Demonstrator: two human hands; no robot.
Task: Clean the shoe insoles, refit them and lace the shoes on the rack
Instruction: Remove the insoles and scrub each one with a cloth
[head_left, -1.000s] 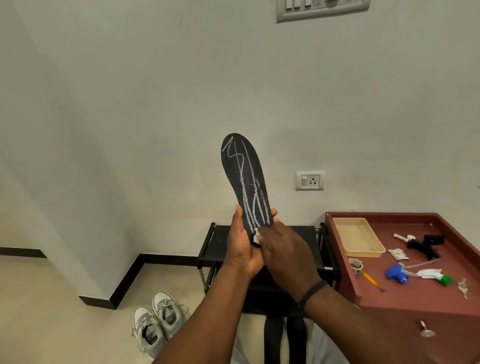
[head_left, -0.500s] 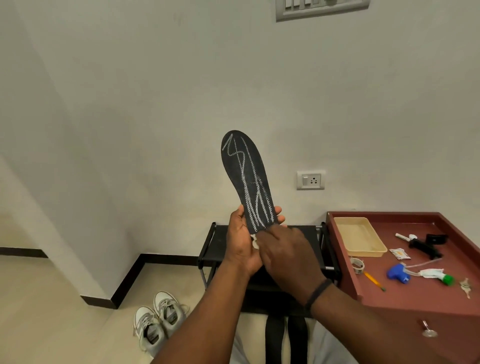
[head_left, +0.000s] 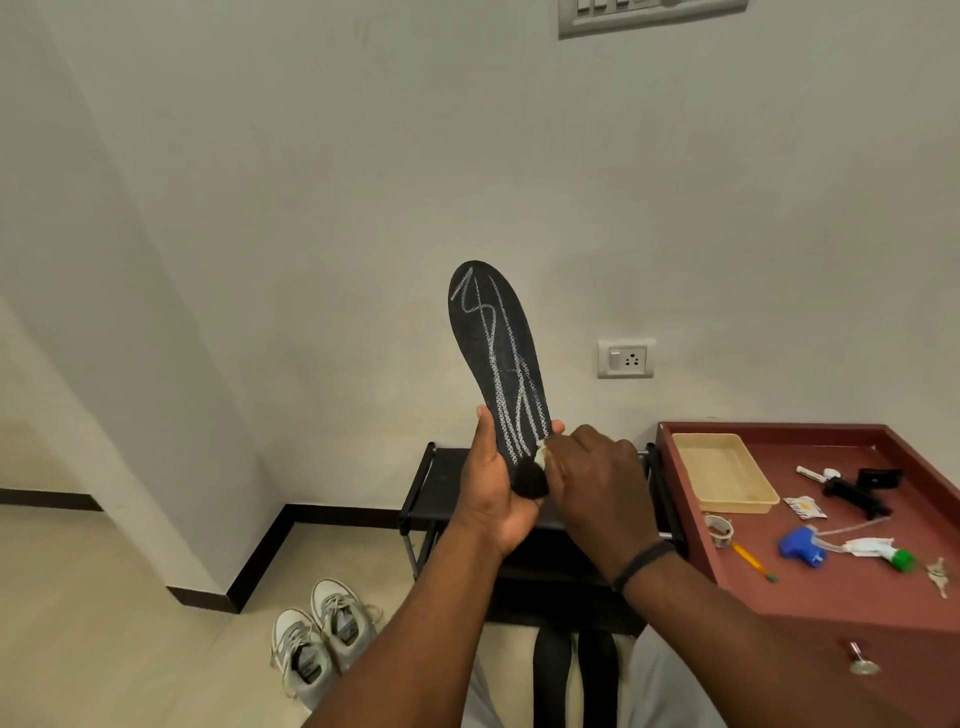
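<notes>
- We hold the black insole (head_left: 498, 358) upright in front of the wall, its heel end gripped in our left hand (head_left: 493, 488), thumb on one edge and fingers curled round the other.
- Our right hand (head_left: 592, 483) is curled against the heel, pinching a small pale wipe (head_left: 542, 453); only a scrap of it shows.
- White chalky scribbles cover most of the insole, so we judge the cleaning barely begun.
- Risk: the long toe end stands unsupported, so hard rubbing higher up could bend it or twist it out of our grip.
- Risk: such a small wipe may smear the marks rather than lift them.
- The beige tray (head_left: 724, 473) on the red cabinet (head_left: 831, 597) looks empty; the spray head (head_left: 802, 545), tape roll (head_left: 719, 529) and pencil (head_left: 750, 561) lie loose beside it.
- The grey shoes (head_left: 322, 644) sit on the floor, not yet on the black rack (head_left: 441, 483).
</notes>
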